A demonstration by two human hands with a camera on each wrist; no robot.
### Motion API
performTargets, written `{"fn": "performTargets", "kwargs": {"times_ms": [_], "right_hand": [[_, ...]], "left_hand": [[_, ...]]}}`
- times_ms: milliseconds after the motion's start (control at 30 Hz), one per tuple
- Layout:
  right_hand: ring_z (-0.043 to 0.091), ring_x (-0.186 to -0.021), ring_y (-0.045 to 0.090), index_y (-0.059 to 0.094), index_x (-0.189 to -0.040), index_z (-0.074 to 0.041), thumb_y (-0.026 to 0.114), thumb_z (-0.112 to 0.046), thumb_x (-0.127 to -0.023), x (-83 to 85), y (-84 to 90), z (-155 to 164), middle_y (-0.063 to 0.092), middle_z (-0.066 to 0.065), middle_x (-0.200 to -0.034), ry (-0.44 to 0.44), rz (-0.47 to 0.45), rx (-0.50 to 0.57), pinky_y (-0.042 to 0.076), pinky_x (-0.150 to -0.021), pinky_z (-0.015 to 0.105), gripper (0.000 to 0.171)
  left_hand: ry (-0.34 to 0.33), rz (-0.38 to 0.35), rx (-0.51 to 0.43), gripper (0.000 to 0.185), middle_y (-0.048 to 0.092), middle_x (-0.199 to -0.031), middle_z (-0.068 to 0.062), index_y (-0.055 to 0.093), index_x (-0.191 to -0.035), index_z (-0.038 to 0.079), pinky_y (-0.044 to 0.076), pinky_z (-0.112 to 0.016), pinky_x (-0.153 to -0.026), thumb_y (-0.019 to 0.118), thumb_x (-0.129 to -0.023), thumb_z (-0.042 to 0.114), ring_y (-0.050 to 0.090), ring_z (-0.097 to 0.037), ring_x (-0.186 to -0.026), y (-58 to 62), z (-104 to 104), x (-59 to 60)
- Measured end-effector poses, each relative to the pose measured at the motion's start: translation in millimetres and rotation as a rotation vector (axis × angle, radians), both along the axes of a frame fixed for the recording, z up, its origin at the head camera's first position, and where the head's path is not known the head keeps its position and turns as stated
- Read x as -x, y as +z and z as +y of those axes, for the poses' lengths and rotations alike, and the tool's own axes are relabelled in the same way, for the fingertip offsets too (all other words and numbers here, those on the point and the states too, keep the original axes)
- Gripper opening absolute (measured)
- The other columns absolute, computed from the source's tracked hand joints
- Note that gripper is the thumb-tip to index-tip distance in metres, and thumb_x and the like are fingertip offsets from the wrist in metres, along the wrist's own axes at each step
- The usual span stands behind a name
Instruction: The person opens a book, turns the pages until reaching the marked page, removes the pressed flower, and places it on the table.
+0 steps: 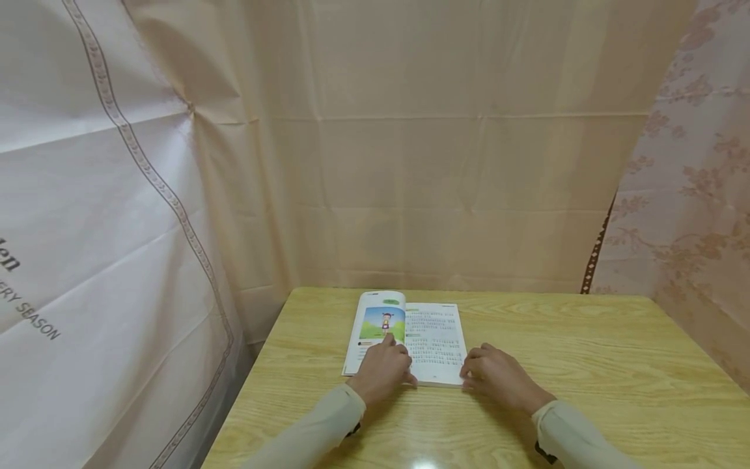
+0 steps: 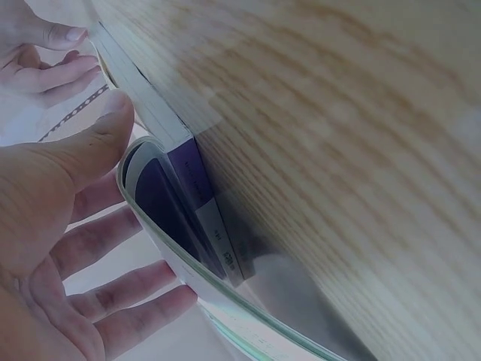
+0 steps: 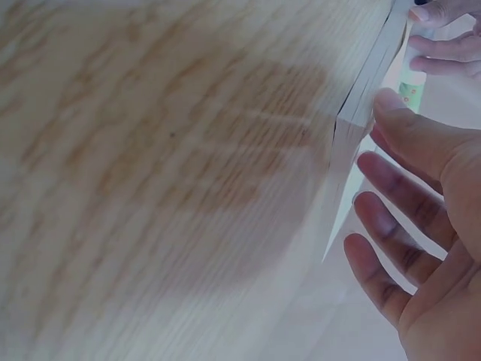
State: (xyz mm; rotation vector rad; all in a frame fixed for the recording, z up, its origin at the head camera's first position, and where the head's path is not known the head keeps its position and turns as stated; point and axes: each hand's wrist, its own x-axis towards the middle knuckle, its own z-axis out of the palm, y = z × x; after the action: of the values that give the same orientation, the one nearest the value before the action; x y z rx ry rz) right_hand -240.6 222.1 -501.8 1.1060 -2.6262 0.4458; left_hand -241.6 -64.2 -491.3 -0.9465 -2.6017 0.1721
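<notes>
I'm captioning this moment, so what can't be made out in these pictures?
Head: the right page, print too small to read.
Head: the left page, lower part partly covered by the left hand.
Head: wording on the white cloth, cut off by the left edge.
Left wrist: spine lettering, too small and blurred.
Right wrist: whether the right hand grips the right page; its thumb hides much of the index finger.
</notes>
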Motion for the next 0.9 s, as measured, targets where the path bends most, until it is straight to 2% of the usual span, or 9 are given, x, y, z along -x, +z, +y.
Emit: {"fn": "performTargets", "kwargs": {"times_ms": [267,467,700,833,900], "right_hand": [[0.004,-0.083,0.055,0.081,-0.09,-0.022,0.085,-0.021,-0.083,2.5,4.6,2,0.069,-0.014,-0.094,0.012,-0.081,0.021,0.053,-0.07,0.026,0.008],[0.001,-0.08,0.052,0.081,-0.09,-0.021,0.081,-0.018,-0.087,5.3,7.5,2,0.068,-0.017,-0.09,0.001,-0.102,0.002,0.051,-0.068,0.025,0.004],[0.0,-0.076,0.05,0.08,-0.089,-0.019,0.082,-0.011,-0.087,6.7,10.6,3,0.066,-0.016,-0.086,-0.01,-0.033,-0.029,0.049,-0.064,0.023,0.008],[0.002,-0.079,0.054,0.079,-0.088,-0.019,0.083,-0.013,-0.087,5.1,13.2,3,0.067,-0.014,-0.088,-0.027,0.018,-0.01,0.051,-0.066,0.024,0.007],[0.004,-0.081,0.057,0.079,-0.089,-0.02,0.083,-0.016,-0.088,3.8,14.5,4,0.068,-0.014,-0.09,-0.052,0.029,0.015,0.053,-0.068,0.024,0.006]], "left_hand": [[-0.023,-0.029,-0.016,0.033,0.075,-0.092,0.013,0.083,-0.083,0.026,0.039,-0.018,-0.06,0.073,-0.084,0.057,0.047,-0.01,-0.076,-0.1,0,1.8],[-0.057,-0.007,-0.014,0.026,0.074,-0.086,0.014,0.081,-0.082,0.031,0.037,-0.021,-0.064,0.073,-0.083,0.056,0.047,-0.008,-0.073,-1.9,-1,2.6],[-0.047,0.012,0.027,0.025,0.073,-0.084,0.012,0.082,-0.082,0.033,0.038,-0.023,-0.062,0.071,-0.087,0.054,0.045,-0.011,-0.071,1.1,0,0.1],[-0.049,0.025,0.07,0.026,0.073,-0.085,0.012,0.083,-0.085,0.033,0.04,-0.024,-0.064,0.069,-0.092,0.053,0.047,-0.012,-0.073,3.7,1,-1.2],[-0.06,0.023,0.063,0.025,0.072,-0.082,0.011,0.083,-0.083,0.031,0.04,-0.025,-0.065,0.07,-0.095,0.048,0.047,-0.012,-0.071,4.5,1,-1.5]]}}
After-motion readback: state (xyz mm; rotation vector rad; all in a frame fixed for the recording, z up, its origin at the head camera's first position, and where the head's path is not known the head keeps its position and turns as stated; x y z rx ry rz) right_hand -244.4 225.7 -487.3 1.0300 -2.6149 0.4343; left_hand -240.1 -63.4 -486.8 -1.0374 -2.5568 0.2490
